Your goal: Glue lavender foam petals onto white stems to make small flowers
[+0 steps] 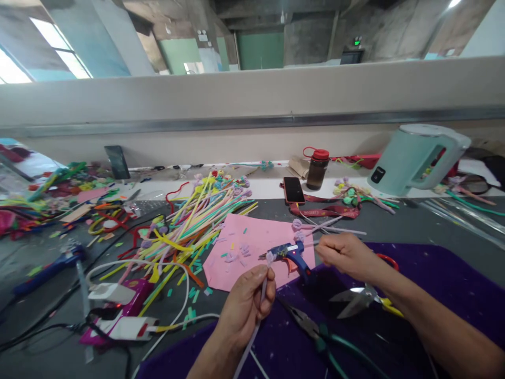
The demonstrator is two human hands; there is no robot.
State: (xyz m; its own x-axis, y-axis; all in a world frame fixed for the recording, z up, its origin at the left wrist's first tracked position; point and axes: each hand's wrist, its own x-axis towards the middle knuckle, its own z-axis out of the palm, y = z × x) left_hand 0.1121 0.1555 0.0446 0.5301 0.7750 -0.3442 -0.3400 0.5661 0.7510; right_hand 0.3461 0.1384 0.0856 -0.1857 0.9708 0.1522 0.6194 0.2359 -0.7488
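Observation:
My left hand [248, 300] pinches a lilac pipe-cleaner stem [257, 329] between thumb and fingers. A small curled lilac head [270, 257] sits at the stem's top, just above the fingertips. Right behind it, a blue glue gun [290, 253] with an orange trigger lies on a pink sheet [236, 237]. My right hand [347, 256] is closed just right of the glue gun; whatever its fingers hold is hidden. Lilac flower pieces [298, 229] on stems lie beyond the gun. Below my hands are pliers [305, 322] with green handles and scissors [357, 301], partly under my right forearm.
A heap of coloured pipe cleaners [209, 210] spreads left of the sheet. Cables and a magenta power strip [132, 305] lie nearer on that side. A phone [294, 190], a brown bottle [317, 171] and a mint kettle [410, 160] stand along the back.

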